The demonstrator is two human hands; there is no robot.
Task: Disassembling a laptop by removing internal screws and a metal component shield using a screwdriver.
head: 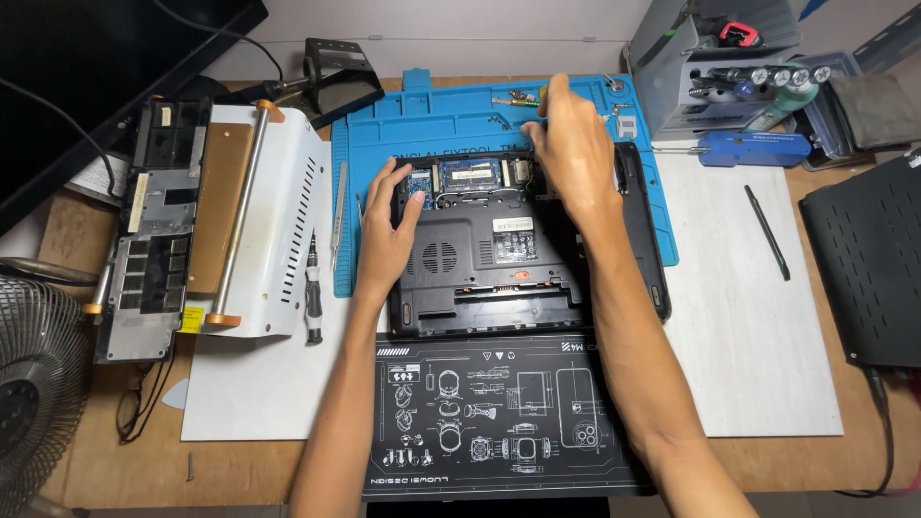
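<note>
Our right hand sits above centre, fingers pinched around a small yellow-tipped tool at the top edge of the laptop, which lies bottom-up in the middle of the frame with its memory bay open. Our left hand presses flat on the laptop's left edge, fingers spread, gripping nothing. We would do well to keep that left palm firm so the case cannot slide, and to work the tool upright with light pressure near the exposed boards. The laptop rests on a blue mat, with a black mat below it. A screwdriver lies left, a white machine further left, a fan at lower left.
</note>
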